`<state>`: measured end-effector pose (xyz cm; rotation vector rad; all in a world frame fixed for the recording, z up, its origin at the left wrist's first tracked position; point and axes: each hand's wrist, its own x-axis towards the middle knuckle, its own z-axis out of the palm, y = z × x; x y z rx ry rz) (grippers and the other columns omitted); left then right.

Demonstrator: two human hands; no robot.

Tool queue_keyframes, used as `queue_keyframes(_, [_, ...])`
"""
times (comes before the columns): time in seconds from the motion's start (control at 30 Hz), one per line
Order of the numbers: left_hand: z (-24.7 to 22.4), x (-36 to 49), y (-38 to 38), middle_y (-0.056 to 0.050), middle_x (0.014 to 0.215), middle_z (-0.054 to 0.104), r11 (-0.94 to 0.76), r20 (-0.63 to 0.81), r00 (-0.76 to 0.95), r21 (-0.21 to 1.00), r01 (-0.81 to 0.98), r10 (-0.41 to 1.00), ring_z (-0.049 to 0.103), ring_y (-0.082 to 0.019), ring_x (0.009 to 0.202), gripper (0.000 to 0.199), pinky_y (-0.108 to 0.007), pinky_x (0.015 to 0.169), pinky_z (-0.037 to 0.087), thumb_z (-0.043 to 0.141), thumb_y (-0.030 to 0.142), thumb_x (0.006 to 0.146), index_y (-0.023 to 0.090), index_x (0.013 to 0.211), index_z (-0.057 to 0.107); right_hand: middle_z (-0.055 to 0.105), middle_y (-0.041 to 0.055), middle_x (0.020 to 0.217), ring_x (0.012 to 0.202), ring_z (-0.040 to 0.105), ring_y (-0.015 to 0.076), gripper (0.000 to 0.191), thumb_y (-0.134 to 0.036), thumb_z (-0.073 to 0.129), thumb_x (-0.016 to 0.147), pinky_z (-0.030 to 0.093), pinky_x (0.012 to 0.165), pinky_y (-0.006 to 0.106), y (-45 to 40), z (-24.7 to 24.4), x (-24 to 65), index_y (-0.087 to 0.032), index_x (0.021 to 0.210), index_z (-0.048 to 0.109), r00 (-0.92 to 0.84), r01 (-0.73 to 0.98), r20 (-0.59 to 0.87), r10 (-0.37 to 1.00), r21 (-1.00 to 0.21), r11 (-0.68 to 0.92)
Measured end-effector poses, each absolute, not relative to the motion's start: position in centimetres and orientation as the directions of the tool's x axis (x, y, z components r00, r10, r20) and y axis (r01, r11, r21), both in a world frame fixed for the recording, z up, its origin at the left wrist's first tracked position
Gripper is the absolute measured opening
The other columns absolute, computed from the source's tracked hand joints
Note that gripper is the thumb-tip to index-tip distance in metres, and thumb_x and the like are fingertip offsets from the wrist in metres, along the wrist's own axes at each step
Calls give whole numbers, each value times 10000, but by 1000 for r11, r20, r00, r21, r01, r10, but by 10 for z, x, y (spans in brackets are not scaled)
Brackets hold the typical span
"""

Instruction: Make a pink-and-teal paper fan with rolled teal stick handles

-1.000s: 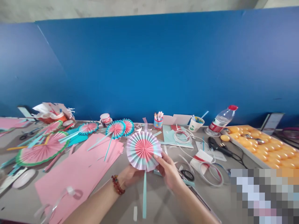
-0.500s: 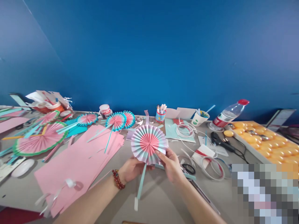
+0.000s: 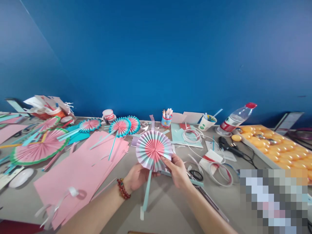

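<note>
A round pleated paper fan (image 3: pixel 154 150), pink in the middle and pale blue to lilac toward the rim, is held up over the table. Its pale blue handle strip (image 3: pixel 147 191) points down, with a whitish piece at the lower end. My left hand (image 3: pixel 138 177), with a beaded bracelet on the wrist, supports the fan from below and behind; its fingertips are partly hidden. My right hand (image 3: pixel 177 169) pinches the fan's right lower edge, thumb on the front and the other fingers behind.
Pink paper sheets (image 3: pixel 80 175) and several finished-looking fans (image 3: pixel 119 126) lie to the left. At the back stand a pencil cup (image 3: pixel 166 119), a paper cup (image 3: pixel 206 123) and a tilted bottle (image 3: pixel 235 120). A glue gun (image 3: pixel 227 148), coiled white cord (image 3: pixel 192 135) and a tray of yellow balls (image 3: pixel 275 143) are right.
The view has shifted slightly, so the table items sit a little further left. Both hands keep their hold on the fan, which has hardly moved.
</note>
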<state>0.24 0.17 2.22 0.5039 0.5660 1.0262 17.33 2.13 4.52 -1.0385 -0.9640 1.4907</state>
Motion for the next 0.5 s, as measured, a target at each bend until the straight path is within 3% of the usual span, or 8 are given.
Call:
queue_keyframes(0.17, [18,1,2,-66,810,734,441,-205,404,599,-668,891,682,-217,783,102,-348,819,526,664,218,798,173,839,746,740,44,913,790,643,195,395,-444,838,683,501,720,295,20,48,174,-206,975,719,-129,-297,-119,985,-943,-153])
queue_keyframes(0.5, [30,6,0,-67,997,741,401,-215,345,616,-678,914,691,-230,868,319,-331,801,538,776,259,761,201,1070,721,739,46,880,836,673,235,453,-487,837,671,537,716,322,17,52,171,-210,1008,714,-166,-289,-105,980,-946,-150])
